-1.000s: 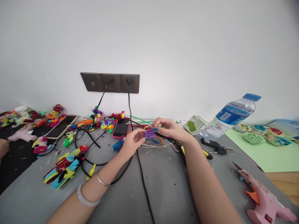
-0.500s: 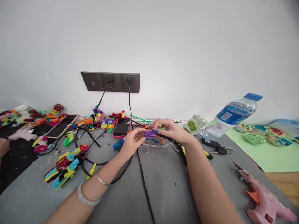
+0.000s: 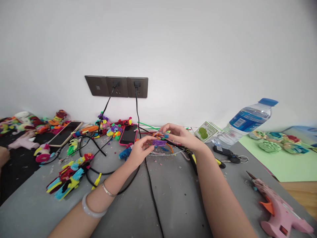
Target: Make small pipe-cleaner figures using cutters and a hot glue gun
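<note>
My left hand (image 3: 140, 150) pinches a small purple folded bundle of fuzzy pipe cleaner (image 3: 159, 142) between thumb and fingers. Just to its right, my right hand (image 3: 179, 136) arches over the bundle with fingers bent and apart, its blue-nailed tip a little above the purple piece. I see nothing held in it. Behind and under both hands lie loose orange and other pipe cleaners (image 3: 170, 147) and a silvery strand (image 3: 168, 154). Yellow-and-black handled pliers (image 3: 192, 158) lie partly hidden beneath my right wrist.
Black cables (image 3: 151, 185) run from wall sockets (image 3: 116, 86) across the grey table. Pipe-cleaner figures (image 3: 68, 177) and phones (image 3: 128, 135) lie left. Right are a tilted water bottle (image 3: 247, 120), a box (image 3: 206, 131), keys (image 3: 235, 158) and a pink glue gun (image 3: 278, 215). Another person's hand (image 3: 3, 155) shows far left.
The fingertip of my right hand has lifted slightly up off the purple bundle. My left hand keeps its hold in nearly the same spot.
</note>
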A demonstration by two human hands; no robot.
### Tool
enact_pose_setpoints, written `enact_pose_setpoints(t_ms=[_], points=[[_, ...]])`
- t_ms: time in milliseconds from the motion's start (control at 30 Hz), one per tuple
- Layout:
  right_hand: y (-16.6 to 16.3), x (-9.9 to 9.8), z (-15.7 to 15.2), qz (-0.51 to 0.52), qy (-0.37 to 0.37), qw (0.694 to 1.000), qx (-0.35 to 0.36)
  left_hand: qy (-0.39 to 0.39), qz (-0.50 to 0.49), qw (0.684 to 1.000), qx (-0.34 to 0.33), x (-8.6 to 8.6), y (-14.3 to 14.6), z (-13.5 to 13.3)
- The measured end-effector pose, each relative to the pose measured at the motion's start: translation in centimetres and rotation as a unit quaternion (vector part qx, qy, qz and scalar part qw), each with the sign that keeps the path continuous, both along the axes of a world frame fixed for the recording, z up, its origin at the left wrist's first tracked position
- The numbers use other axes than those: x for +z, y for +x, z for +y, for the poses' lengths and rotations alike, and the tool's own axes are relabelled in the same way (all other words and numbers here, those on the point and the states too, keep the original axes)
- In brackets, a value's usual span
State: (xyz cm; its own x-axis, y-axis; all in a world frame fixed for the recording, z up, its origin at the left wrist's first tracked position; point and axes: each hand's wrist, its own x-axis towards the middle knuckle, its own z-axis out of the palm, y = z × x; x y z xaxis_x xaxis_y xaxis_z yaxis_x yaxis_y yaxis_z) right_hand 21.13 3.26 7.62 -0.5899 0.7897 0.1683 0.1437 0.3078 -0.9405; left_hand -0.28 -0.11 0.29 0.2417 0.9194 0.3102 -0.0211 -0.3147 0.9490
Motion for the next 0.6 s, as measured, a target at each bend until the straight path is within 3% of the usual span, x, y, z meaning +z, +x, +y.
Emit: enact_pose_setpoints(t_ms=[600], points=[[-1.5, -1.2, 0.1, 0.045, -0.067, 0.995, 0.066, -0.026, -0.025, 0.999, -0.001, 0.0, 0.0, 0.1]])
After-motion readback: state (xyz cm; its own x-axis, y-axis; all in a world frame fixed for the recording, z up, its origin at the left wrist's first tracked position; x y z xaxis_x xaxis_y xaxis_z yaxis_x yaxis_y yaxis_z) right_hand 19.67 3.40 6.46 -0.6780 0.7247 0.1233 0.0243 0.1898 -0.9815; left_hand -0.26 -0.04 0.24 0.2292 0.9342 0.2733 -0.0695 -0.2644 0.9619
